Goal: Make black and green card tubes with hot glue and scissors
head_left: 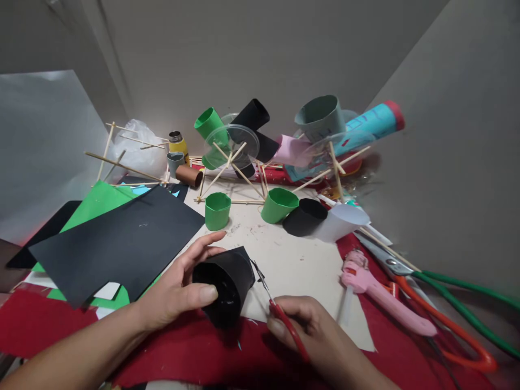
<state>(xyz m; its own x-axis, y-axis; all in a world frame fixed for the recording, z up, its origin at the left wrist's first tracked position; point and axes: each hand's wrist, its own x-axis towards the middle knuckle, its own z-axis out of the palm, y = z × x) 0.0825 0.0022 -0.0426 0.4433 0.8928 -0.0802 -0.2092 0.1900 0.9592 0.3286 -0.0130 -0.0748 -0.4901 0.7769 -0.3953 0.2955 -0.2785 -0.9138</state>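
Note:
A black paper cup [239, 271] is tilted in my left hand [179, 287], with the thumb at its opening and the other fingers around its far side. Its shiny black inside faces me. My right hand [304, 327] grips small scissors [286, 322] by their red handles. The scissor blades point up and left at the cup's right edge, where a small black scrap shows. Beyond the cup stand a short green paper cup [217, 212] and, further right, a tilted green cup [279, 206], a black cup [306, 218] and a white cup [342, 222].
Black paper sheets [134, 233] lie over green paper [95, 203] on the left. Stick-framed wheels [231, 147] carrying paper cups stand behind. At right lie a pink glue gun [385, 298], orange-handled scissors [447, 338] and green-handled scissors [467, 287]. Red cloth [170, 352] runs along the front.

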